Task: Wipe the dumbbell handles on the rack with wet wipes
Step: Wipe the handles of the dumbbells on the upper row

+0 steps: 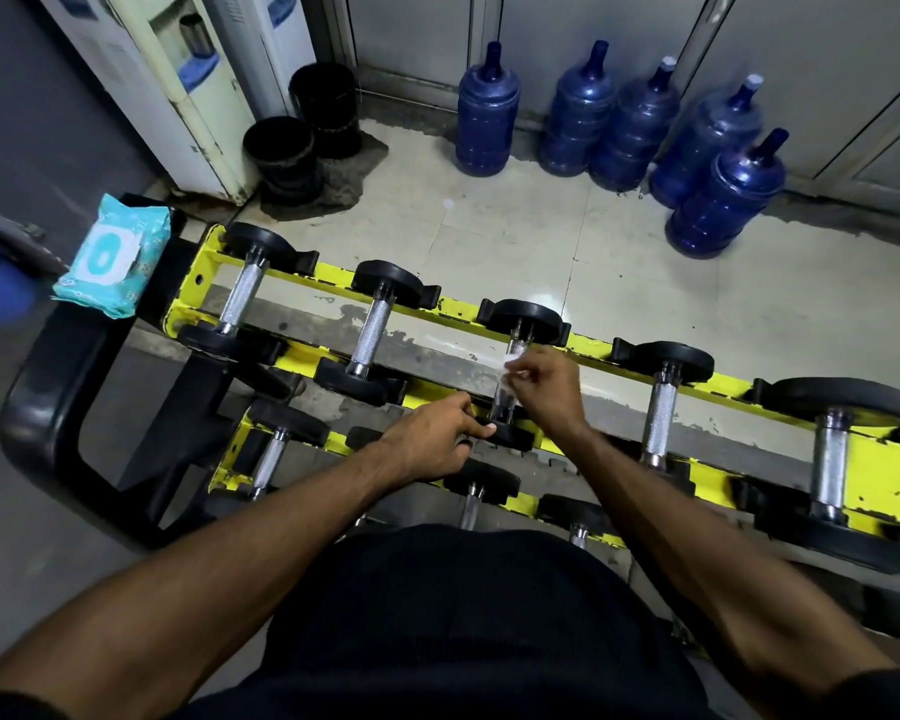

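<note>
A yellow rack holds several black dumbbells with knurled steel handles across two tiers. My right hand pinches a white wet wipe against the handle of the third dumbbell on the top tier. My left hand grips the near black end of that same dumbbell, fingers curled round its edge. The handle is mostly hidden by my right hand and the wipe. Neighbouring handles lie bare to either side.
A turquoise pack of wet wipes lies on a black surface left of the rack. Several blue water jugs stand by the far wall, with two black buckets and water dispensers at the back left.
</note>
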Motion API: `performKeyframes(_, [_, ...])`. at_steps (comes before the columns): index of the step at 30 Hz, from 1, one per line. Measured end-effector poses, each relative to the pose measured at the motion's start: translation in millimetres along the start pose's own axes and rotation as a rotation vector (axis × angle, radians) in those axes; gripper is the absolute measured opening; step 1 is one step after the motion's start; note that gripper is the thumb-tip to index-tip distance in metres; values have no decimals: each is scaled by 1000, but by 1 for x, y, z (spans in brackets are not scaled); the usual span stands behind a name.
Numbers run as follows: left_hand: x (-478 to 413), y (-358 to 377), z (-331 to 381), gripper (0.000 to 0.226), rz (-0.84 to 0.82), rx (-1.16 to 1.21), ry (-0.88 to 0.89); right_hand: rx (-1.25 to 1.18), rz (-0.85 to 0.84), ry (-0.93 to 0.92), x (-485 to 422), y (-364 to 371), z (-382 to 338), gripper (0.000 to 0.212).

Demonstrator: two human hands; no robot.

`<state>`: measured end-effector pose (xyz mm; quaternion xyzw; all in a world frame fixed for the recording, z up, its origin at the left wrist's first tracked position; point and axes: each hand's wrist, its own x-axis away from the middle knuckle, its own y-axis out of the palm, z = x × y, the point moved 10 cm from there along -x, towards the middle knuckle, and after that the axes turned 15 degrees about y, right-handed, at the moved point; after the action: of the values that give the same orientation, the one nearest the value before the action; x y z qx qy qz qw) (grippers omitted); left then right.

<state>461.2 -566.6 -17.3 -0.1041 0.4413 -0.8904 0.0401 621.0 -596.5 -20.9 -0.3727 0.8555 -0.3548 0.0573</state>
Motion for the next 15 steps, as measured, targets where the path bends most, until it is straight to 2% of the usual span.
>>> performKeyframes(2, [1, 1, -1, 42, 8, 17, -6, 268, -164, -313, 17, 22, -24, 16])
performKeyframes(4, [2, 1, 0, 43, 22, 33, -10, 480, -272, -474, 24, 37, -32, 16])
performKeyframes(10, [2, 3, -1, 45, 14, 21, -15, 843, -150, -325, -15, 39, -57, 27])
performKeyframes(12, [4, 3, 0, 44, 16, 10, -16, 1045, -265, -325, -12, 59, -57, 23])
performKeyframes(15, [6, 4, 1, 41, 28, 8, -18, 1189, -569, -287, 2, 86, -45, 17])
